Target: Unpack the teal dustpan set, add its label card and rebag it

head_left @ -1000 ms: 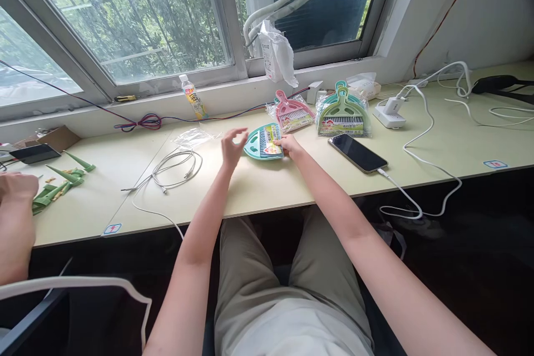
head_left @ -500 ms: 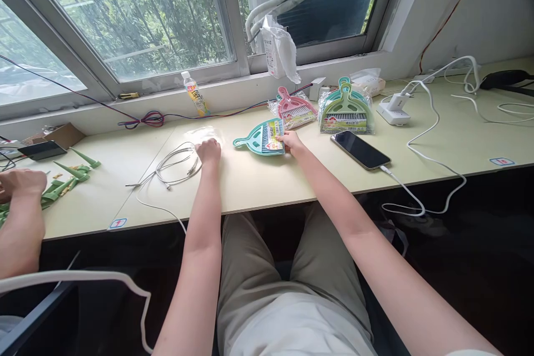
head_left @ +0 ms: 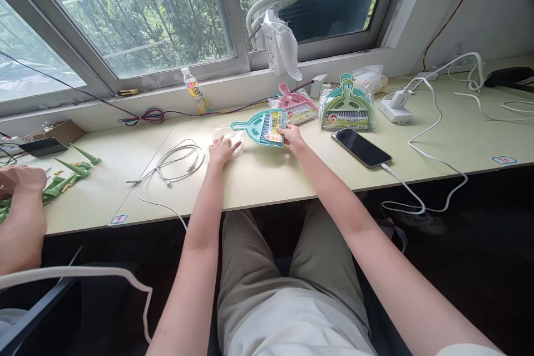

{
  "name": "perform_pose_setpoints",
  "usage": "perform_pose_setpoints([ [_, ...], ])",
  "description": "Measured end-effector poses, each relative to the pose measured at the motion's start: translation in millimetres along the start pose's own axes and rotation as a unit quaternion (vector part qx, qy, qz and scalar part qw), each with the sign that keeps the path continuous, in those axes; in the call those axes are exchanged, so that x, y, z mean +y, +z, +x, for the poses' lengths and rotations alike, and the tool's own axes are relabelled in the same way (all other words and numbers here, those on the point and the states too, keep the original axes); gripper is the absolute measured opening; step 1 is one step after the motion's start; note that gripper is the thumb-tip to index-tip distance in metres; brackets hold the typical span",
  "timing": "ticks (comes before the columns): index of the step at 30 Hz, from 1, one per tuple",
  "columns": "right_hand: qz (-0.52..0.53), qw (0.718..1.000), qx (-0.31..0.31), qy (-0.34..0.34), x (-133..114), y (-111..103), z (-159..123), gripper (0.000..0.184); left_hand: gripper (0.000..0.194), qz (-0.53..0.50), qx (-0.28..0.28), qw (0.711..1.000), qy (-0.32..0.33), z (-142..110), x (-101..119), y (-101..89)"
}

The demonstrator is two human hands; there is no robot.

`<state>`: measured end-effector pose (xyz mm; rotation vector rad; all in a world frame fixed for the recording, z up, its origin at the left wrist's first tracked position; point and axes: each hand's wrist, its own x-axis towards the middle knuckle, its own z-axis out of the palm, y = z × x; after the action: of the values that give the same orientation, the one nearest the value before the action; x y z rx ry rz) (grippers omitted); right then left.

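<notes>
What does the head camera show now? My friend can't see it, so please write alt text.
A right hand holds a turquoise dustpan at its labelled end, while the left hand is at a clear wrapper on a pale desk. Behind are pink and green dustpans; a phone lies to the right. Another person's hand is at far left.

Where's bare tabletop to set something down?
Bare pale-yellow tabletop lies between the left forearm and right forearm, in front of the teal plastic dustpan; another patch separates the coiled grey cable from the pointed green pieces. Crowded: back right, with the bagged pink dustpan, bagged green dustpan, white blocky charger and black rectangular phone.
</notes>
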<state>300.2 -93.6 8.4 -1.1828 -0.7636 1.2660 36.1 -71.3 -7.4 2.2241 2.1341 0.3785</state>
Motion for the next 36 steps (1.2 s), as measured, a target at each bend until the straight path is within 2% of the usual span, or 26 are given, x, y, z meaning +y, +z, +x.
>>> perform_pose_setpoints([
  [2,-0.005,1.0,-0.013,0.003,-0.6,1.8,-2.3,0.014,0.058,0.016,0.01,1.0,0.013,-1.0,1.8,1.0],
  [7,-0.061,0.998,-0.004,0.021,0.2,1.9,-3.7,0.014,0.039,0.072,0.107,0.991,0.025,-5.1,5.5,-3.8],
  [10,-0.078,0.997,0.0,0.016,0.2,1.4,-4.3,0.017,0.036,0.094,0.093,0.991,-0.023,-6.0,5.4,-7.6],
  [13,-0.073,0.997,-0.008,0.012,-1.5,2.9,-7.6,0.016,0.042,0.054,0.077,0.994,-0.047,-5.2,4.2,-8.3],
  [18,-0.029,0.999,-0.021,0.001,-5.7,5.9,-14.7,0.016,0.052,-0.051,0.077,0.995,-0.023,-2.7,6.2,-4.7],
  [24,-0.007,1.0,-0.018,-0.004,-4.8,6.3,-12.1,0.016,0.058,-0.084,0.165,0.983,-0.002,-1.8,13.7,-4.8],
  [29,-0.017,1.0,0.002,-0.02,-1.2,4.5,-6.5,0.017,0.049,-0.088,0.141,0.986,0.004,0.7,11.1,-2.5],
  [36,-0.028,0.999,-0.008,-0.033,1.4,1.5,-2.8,0.023,0.037,-0.102,0.08,0.986,0.103,0.7,11.5,8.1],
])
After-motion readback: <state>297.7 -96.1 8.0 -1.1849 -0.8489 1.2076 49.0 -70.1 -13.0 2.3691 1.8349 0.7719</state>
